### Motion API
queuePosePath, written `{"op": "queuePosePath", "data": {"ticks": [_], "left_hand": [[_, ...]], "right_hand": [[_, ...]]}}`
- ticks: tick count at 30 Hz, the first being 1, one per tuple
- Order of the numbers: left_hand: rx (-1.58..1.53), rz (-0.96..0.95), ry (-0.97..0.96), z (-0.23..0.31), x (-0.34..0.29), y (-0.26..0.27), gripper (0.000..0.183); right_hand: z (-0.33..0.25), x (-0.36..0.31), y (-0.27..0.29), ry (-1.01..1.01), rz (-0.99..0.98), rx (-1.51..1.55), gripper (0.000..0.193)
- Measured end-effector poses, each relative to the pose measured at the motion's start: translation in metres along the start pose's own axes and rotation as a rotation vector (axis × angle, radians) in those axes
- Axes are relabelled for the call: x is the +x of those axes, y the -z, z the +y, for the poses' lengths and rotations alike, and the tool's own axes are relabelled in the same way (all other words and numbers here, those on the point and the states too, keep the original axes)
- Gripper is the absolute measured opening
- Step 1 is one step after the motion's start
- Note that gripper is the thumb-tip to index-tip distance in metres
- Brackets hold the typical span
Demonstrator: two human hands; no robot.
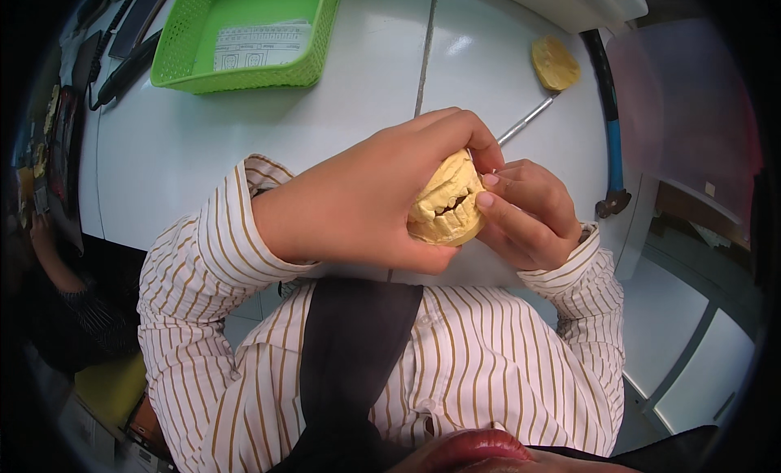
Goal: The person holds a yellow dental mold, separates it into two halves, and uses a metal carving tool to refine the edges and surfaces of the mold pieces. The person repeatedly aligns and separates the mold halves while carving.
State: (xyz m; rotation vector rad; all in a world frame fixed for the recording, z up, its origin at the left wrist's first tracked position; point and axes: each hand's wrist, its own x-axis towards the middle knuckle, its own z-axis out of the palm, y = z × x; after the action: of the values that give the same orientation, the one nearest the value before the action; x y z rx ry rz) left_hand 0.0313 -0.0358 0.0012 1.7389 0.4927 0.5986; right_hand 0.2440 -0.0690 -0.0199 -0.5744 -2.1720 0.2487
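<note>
The white tabletop (pixel 362 87) carries a green basket (pixel 236 84), a yellow lump (pixel 555 64), a slim metal tool (pixel 529 119) near it, and a hammer (pixel 615 152) with a blue-and-black handle.

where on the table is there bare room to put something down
On the white table, bare patches lie between the green basket and the seam, between the seam and the yellow lump, and between the basket and left hand. Crowded: the right side, where lump, metal tool and hammer lie close together.
</note>
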Motion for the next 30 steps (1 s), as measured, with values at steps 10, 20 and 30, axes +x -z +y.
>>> {"op": "queuePosePath", "data": {"ticks": [10,20,30], "left_hand": [[0.004,-0.066,-0.012,-0.003,0.004,0.004,0.066],[0.082,-0.086,-0.114,-0.01,0.002,0.019,0.07],[-0.451,0.176,0.208,-0.001,0.002,0.017,0.082]], "right_hand": [[0.001,-0.002,-0.005,-0.008,0.068,-0.007,0.037],[0.001,0.009,-0.01,0.029,0.037,-0.081,0.031],[0.01,0.014,0.002,-0.25,0.189,-0.049,0.036]]}}
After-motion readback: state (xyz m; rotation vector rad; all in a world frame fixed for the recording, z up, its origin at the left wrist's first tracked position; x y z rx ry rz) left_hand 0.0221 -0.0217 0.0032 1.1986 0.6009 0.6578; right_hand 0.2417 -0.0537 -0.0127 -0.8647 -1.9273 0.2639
